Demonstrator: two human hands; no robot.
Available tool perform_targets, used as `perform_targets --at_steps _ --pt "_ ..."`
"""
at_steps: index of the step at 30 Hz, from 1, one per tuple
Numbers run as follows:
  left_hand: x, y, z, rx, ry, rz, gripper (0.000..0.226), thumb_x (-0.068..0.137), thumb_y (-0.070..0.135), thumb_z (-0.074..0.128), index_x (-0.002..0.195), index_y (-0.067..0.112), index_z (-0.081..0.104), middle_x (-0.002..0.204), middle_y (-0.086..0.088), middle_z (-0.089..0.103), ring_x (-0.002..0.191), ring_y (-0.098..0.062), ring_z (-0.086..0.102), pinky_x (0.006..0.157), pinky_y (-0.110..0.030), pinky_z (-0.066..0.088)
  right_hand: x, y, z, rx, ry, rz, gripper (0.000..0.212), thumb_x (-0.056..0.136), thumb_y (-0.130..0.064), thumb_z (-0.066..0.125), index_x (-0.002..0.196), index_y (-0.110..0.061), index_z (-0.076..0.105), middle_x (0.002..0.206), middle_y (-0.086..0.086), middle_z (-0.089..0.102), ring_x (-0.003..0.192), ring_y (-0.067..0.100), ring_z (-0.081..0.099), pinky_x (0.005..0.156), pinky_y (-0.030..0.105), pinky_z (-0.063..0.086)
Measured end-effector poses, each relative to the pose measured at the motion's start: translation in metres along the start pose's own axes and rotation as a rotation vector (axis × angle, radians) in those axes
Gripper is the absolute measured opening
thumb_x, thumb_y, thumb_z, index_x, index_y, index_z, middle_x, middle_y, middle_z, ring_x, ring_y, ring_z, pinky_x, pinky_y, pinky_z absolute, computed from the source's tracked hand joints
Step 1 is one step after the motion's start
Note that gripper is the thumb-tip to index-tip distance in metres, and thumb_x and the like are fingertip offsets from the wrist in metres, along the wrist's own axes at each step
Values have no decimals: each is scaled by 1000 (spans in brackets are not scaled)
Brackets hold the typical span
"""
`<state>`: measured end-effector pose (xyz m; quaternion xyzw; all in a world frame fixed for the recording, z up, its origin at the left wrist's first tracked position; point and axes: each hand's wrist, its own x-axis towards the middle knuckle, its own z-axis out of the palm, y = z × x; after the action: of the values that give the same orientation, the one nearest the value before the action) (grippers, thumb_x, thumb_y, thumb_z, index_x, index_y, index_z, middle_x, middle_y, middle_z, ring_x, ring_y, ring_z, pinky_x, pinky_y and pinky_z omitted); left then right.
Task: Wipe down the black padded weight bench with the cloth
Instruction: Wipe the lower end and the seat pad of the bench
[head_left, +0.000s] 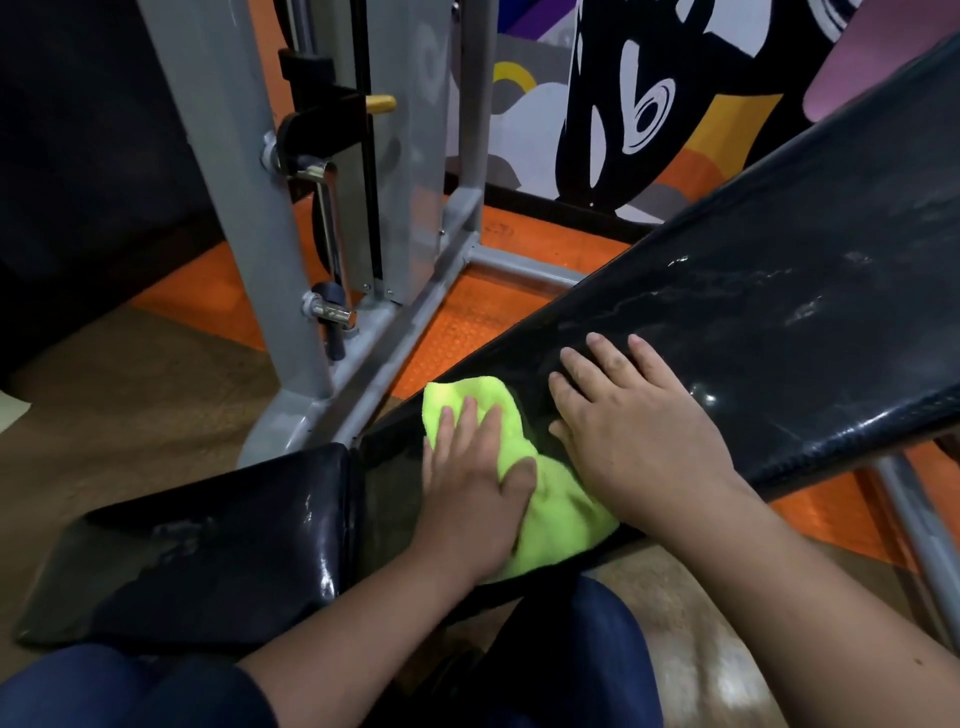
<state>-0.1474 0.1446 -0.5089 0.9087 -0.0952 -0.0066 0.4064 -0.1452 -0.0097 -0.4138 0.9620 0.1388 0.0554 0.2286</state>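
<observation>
The black padded weight bench has a long inclined back pad (753, 291) rising to the upper right and a short seat pad (208, 545) at the lower left. A bright yellow-green cloth (561, 519) lies on the lower end of the back pad, near the gap between the pads. My left hand (472, 488) presses flat on the cloth, thumb hooked over a fold. My right hand (639, 431) rests palm down on the pad just right of the cloth, fingers spread, its heel touching the cloth's edge. Wet streaks show on the pad higher up.
A grey steel rack frame (291, 291) with a chrome peg (332, 312) stands close to the bench on the left. Its base bar (519, 262) crosses the orange floor mat (467, 322). A bench leg (919, 540) descends at right. My knees in blue trousers (597, 649) are below.
</observation>
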Motion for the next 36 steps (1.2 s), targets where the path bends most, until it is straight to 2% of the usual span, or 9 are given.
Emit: perform_targets --at_steps 5,9,13,17,22,25,30,34,36 --pt "-27 -11 4 46 -13 200 81 87 73 23 154 29 9 162 10 -12 145 -8 -23 120 -39 2 -3 -2 3 -3 16 9 64 99 -44 21 144 -10 52 154 13 44 148 34 31 121 55 19" --pt "-11 -7 5 -6 30 128 78 86 67 29 153 29 14 162 11 -7 145 -5 -20 120 -42 5 -2 -3 2 -7 8 4 65 99 -45 19 146 -10 49 155 13 42 149 33 30 121 54 17" --pt "-24 -21 3 11 -41 265 73 91 61 33 154 29 11 162 12 -11 146 -9 -19 120 -41 5 -4 -2 4 -2 7 3 65 100 -44 19 146 -9 48 156 13 41 149 33 29 121 55 18" --pt "2 -17 -3 -20 -31 113 80 84 69 27 153 32 10 160 16 -13 143 0 -23 120 -43 6 -2 -3 3 -6 -6 9 66 100 -44 17 148 -9 46 157 13 39 150 32 27 122 54 16" --pt "-4 -26 -9 -5 -107 228 75 89 63 32 153 34 7 160 17 -15 143 -1 -23 120 -41 5 -3 -4 4 16 8 15 65 100 -44 20 147 -8 47 156 13 40 149 32 28 122 54 18" --pt "16 -23 -11 28 -104 121 74 88 59 32 153 35 6 160 18 -16 142 0 -24 120 -45 7 -1 -3 4 14 13 11 65 99 -43 21 145 -7 49 155 14 42 148 33 31 121 54 19" --pt "14 -22 -13 58 -170 209 72 90 50 34 153 35 2 159 17 -18 142 0 -25 120 -46 6 -3 -4 6 10 27 16 64 99 -43 23 143 -7 52 153 14 45 147 33 33 121 54 19" --pt "37 -6 -19 2 -156 63 73 90 40 39 154 30 7 162 11 -11 146 -7 -18 120 -46 5 1 -4 6 13 36 19 64 98 -44 24 141 -7 55 151 14 48 146 33 36 120 54 21" --pt "31 -1 -17 -16 -156 85 76 84 38 37 154 30 8 162 11 -10 146 -7 -17 121 -44 4 0 -5 6 2 28 15 65 98 -44 23 142 -7 54 152 14 46 146 32 35 121 54 20"
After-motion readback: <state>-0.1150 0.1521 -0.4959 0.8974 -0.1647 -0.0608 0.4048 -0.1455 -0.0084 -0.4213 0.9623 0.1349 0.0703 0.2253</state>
